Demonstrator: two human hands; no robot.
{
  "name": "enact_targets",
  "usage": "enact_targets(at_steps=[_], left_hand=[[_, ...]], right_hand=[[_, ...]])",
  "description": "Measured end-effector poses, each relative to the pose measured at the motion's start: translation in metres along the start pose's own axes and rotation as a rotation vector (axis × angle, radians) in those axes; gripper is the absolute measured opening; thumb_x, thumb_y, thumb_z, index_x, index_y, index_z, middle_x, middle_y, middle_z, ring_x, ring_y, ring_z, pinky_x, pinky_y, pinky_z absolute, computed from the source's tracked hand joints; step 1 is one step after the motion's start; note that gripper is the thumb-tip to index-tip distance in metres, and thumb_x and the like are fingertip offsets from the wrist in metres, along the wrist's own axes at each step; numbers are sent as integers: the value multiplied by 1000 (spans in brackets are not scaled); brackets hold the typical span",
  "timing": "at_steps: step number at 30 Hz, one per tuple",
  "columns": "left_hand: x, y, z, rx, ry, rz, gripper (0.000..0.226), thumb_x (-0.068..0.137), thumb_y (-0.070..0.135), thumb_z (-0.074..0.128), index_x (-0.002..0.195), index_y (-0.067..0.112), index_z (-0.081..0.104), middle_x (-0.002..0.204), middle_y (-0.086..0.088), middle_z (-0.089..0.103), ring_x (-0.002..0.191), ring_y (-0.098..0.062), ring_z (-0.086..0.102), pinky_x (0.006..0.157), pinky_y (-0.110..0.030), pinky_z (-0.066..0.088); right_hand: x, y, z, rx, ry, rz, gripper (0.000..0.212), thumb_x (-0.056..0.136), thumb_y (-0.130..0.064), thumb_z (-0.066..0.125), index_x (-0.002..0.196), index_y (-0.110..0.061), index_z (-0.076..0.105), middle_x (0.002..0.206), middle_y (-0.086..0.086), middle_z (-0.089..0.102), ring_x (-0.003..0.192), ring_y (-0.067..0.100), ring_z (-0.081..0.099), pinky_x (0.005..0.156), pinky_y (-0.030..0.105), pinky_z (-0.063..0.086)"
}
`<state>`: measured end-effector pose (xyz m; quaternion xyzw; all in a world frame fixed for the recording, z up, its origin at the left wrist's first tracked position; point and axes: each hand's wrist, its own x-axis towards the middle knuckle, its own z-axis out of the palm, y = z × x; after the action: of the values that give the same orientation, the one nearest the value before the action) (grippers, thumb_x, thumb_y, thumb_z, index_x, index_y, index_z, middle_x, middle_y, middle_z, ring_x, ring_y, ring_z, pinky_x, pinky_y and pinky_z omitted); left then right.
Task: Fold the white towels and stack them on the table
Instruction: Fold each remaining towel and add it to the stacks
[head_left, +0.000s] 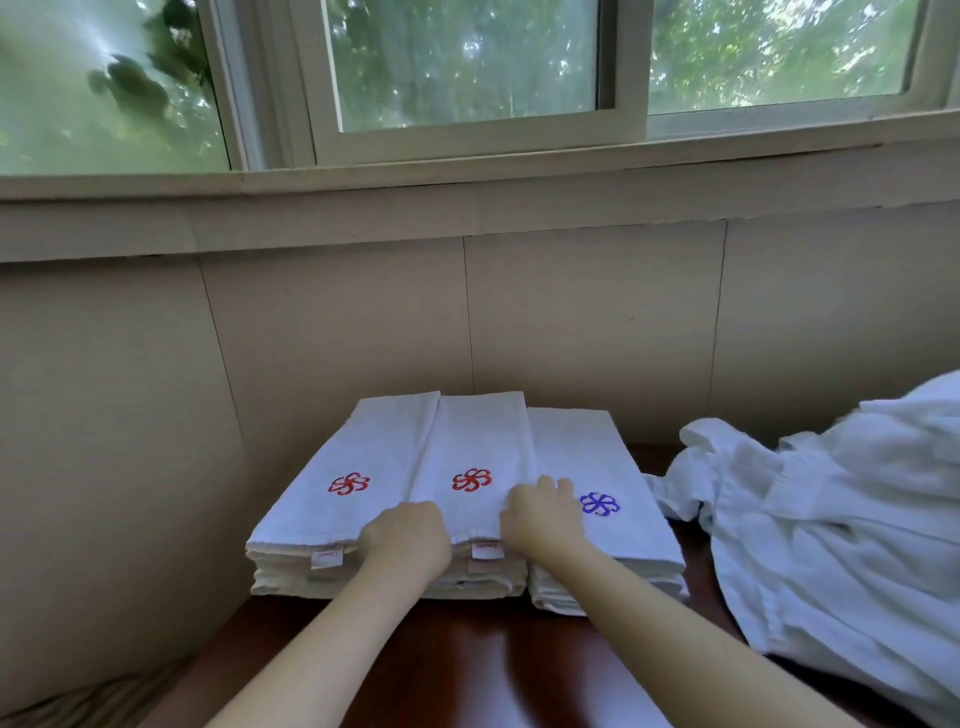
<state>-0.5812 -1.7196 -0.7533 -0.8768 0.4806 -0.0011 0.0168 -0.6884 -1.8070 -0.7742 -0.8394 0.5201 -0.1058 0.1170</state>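
Note:
Three stacks of folded white towels stand side by side on the dark wooden table (467, 660), against the wall. The left stack (353, 457) and the middle stack (478, 441) carry a red flower mark on top; the right stack (613, 467) carries a blue one. My left hand (408, 538) grips the near left edge of the middle stack's top towel, fingers curled over the edge. My right hand (540, 514) grips that towel's near right edge, at the seam with the right stack.
A big heap of unfolded white towels (831, 509) fills the table's right side, close to the right stack. A beige panelled wall (337, 322) with a window sill rises just behind the stacks. Bare dark tabletop lies in front of them.

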Motion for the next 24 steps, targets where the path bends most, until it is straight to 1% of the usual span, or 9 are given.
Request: enact_targets(at_steps=[3,6,8,11,14,17,19,21,24], left_hand=[[-12,6,-16,85,-31,32,32,92,17,42,122,15,54,125,-6,56,114,-26,54,80,-31,41],[-29,22,-29,42,-91,79,30,89,20,45,115,13,58,119,-7,62,110,-26,59,83,-32,44],[-42,43,-34,-34,-73,128,28,90,24,44,110,13,60,117,-8,64,108,-27,60,80,-30,43],[-64,89,-38,-134,-66,285,21,88,25,46,90,13,63,102,-9,67,97,-27,63,73,-27,44],[-86,153,-37,-239,-206,488,24,85,21,47,63,14,54,73,-8,64,74,-25,62,63,-26,47],[-105,223,-39,-353,-299,638,19,82,13,43,74,11,61,78,-9,65,67,-21,60,57,-27,46],[-119,270,-42,-501,-332,685,31,84,15,42,108,15,61,85,-5,63,64,-15,60,52,-22,43],[-132,315,-46,-757,-369,682,36,90,22,45,126,24,49,88,0,57,62,-11,56,51,-21,41],[-153,364,-55,-1245,-576,560,13,97,34,44,104,24,49,88,1,51,64,-13,53,54,-22,41]], right_hand=[[-26,16,-13,-98,-103,-93,36,95,-31,43,124,-16,58,148,12,28,142,38,12,114,47,19],[-56,58,-48,-145,-186,-96,43,96,-39,44,137,-29,49,153,8,24,143,34,11,117,46,15],[-79,100,-80,-185,-158,-61,43,95,-39,46,136,-31,50,148,8,34,139,31,21,114,43,20],[-119,174,-129,-213,-14,65,39,93,-34,46,131,-30,53,139,6,43,131,30,32,108,42,30],[-157,246,-178,-349,361,266,47,90,-25,47,136,-27,43,139,7,38,129,32,32,105,40,35],[-187,302,-218,-443,498,436,48,87,-28,53,133,-23,38,134,7,40,128,32,33,101,40,34],[-198,329,-231,-425,416,516,47,86,-35,58,127,-21,40,128,8,46,123,32,39,89,37,37],[-203,345,-235,-368,429,531,36,87,-39,59,114,-17,47,120,9,52,116,30,45,75,32,36],[-209,353,-233,-245,632,436,21,94,-36,52,86,-16,48,102,7,57,102,27,51,66,30,30]])
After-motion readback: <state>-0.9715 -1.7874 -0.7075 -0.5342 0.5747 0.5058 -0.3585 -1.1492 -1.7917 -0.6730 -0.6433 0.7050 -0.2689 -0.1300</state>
